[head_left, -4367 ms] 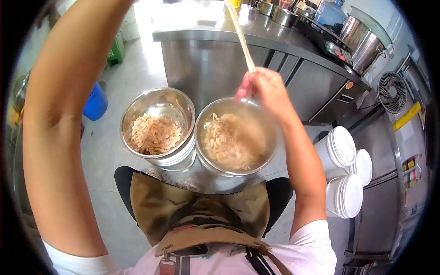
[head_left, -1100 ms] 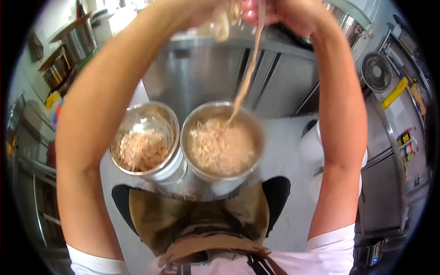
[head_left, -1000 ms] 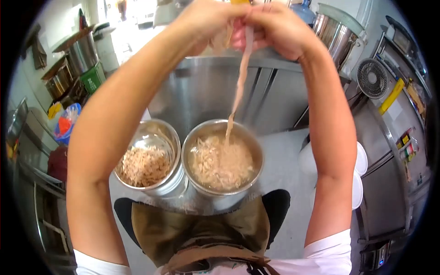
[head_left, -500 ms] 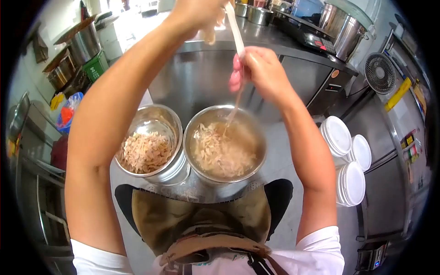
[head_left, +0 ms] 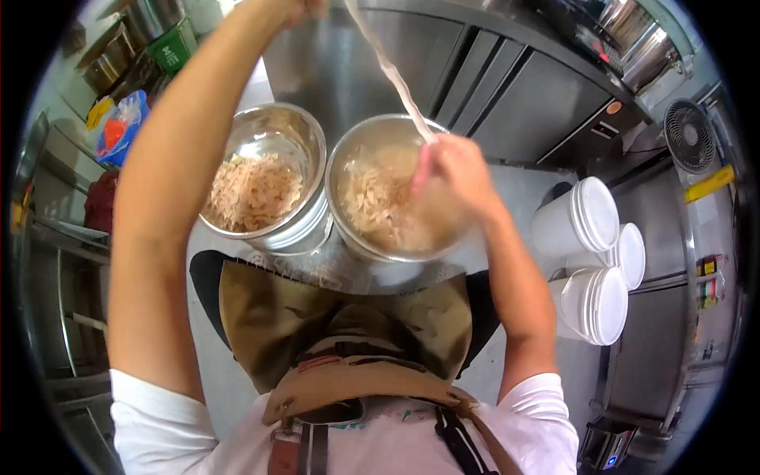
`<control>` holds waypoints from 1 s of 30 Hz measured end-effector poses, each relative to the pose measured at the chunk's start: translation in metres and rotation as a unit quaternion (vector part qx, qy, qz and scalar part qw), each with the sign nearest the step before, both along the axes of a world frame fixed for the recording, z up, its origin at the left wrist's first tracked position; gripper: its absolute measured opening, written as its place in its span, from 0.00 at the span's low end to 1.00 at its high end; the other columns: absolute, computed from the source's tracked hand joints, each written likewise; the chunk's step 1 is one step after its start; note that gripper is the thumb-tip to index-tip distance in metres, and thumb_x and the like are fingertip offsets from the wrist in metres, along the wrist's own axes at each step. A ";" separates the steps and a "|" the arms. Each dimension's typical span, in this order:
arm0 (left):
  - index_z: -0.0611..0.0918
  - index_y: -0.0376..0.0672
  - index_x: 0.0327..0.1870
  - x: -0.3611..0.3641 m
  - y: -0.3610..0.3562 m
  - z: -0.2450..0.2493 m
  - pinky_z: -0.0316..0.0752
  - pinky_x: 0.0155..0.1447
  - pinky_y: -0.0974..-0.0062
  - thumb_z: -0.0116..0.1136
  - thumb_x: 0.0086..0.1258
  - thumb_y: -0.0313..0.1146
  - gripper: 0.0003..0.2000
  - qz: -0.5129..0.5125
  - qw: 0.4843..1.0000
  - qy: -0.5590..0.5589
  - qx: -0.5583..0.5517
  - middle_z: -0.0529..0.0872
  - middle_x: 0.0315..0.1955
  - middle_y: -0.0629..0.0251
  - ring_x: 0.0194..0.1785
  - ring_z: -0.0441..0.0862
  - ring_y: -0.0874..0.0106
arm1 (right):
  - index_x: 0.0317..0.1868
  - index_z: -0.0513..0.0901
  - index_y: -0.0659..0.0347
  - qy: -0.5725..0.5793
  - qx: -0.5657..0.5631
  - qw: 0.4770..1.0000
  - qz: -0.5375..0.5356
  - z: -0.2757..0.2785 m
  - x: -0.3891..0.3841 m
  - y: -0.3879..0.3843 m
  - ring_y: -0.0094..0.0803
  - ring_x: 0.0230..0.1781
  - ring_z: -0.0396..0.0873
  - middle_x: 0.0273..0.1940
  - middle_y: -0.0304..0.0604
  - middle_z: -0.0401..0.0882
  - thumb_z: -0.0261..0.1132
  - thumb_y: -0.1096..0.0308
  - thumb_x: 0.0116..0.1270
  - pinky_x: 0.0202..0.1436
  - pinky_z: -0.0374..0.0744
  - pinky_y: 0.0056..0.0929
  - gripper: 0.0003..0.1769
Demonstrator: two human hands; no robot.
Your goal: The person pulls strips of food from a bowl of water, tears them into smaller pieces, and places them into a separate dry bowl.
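Observation:
A long, pale, wet strip (head_left: 389,71) that looks like intestine runs taut from the top of the head view down to my right hand. My right hand (head_left: 453,170), somewhat blurred, is closed round its lower part, over the right metal bowl (head_left: 336,190). Cloudy water and a pale, frilly heap (head_left: 376,194) fill that bowl. Up at the top edge is my left hand (head_left: 299,9), mostly cut off; the strip's upper end goes out of view close to it. Beside the right bowl, the left metal bowl (head_left: 317,142) contains pale pinkish pieces (head_left: 257,190) and sits on a white bucket (head_left: 297,236).
White lidded buckets (head_left: 598,214) stand on the floor to the right, near a fan (head_left: 689,134). A steel counter with cabinet doors (head_left: 364,55) runs ahead. A blue bag-lined container (head_left: 131,131) and metal pots (head_left: 111,59) are at the left.
My right hand has come down to the right bowl, with more of the strip stretched above it. My left hand has moved up and partly out of view. The camera has tilted downward.

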State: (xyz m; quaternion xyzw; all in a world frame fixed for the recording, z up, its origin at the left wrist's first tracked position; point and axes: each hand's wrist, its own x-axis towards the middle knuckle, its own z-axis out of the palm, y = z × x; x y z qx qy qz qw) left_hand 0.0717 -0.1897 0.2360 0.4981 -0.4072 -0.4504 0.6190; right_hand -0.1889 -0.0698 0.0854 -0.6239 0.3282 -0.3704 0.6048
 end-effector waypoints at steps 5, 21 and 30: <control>0.82 0.35 0.43 -0.048 0.078 -0.121 0.78 0.35 0.74 0.60 0.66 0.34 0.11 -0.237 0.971 -0.005 0.013 0.84 0.33 0.62 0.36 0.81 0.73 | 0.35 0.78 0.64 0.075 -0.021 0.996 0.052 0.021 0.010 -0.016 0.26 0.25 0.81 0.27 0.41 0.83 0.50 0.68 0.69 0.29 0.72 0.20 0.12; 0.83 0.35 0.32 -0.025 0.083 -0.208 0.71 0.28 0.78 0.60 0.68 0.38 0.13 -0.060 0.983 -0.160 -0.062 0.84 0.22 0.66 0.22 0.77 0.80 | 0.31 0.78 0.61 0.179 0.019 0.978 0.106 -0.044 0.002 -0.042 0.23 0.23 0.76 0.21 0.37 0.78 0.50 0.68 0.64 0.32 0.72 0.21 0.11; 0.83 0.38 0.35 0.076 0.071 -0.218 0.72 0.27 0.80 0.61 0.68 0.39 0.12 0.055 0.998 -0.028 -0.016 0.79 0.20 0.70 0.22 0.76 0.82 | 0.30 0.79 0.65 0.097 0.118 0.986 0.062 -0.101 -0.010 -0.025 0.23 0.23 0.76 0.19 0.36 0.73 0.52 0.70 0.67 0.28 0.72 0.22 0.12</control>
